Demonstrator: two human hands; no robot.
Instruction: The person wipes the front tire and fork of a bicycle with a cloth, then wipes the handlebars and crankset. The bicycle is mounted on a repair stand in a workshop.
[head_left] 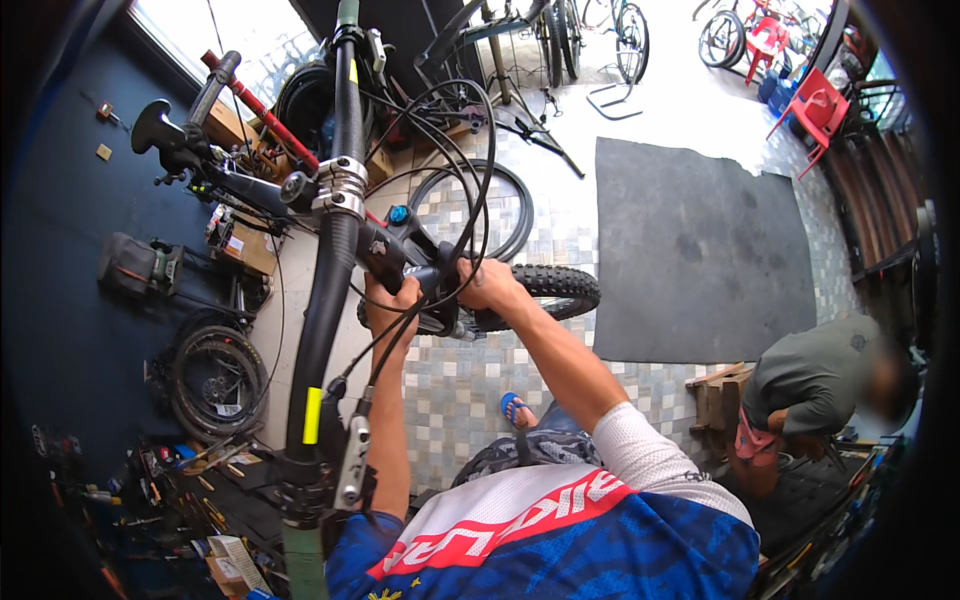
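Observation:
A mountain bike stands in front of me, its long black handlebar (pixel 330 260) running from near to far on my left, clamped by a silver stem (pixel 340 187). Below the stem is the black suspension fork (pixel 425 252), with a blue knob (pixel 399 214) on top. My left hand (pixel 395 306) is closed on the fork's near side, thumb up; its fingers are mostly hidden. My right hand (pixel 487 284) wraps round the fork beside the knobby front tyre (pixel 557 287). Black cables (pixel 487 160) loop over the fork. A brake lever (pixel 352 460) hangs at the handlebar's near end.
A person in a grey shirt (pixel 815 370) bends over at the right. A dark mat (pixel 700 250) lies on the tiled floor. Wheels (pixel 215 380) and scattered tools are at the left. A repair stand (pixel 535 135), bicycles and red chairs (pixel 815 110) stand farther off.

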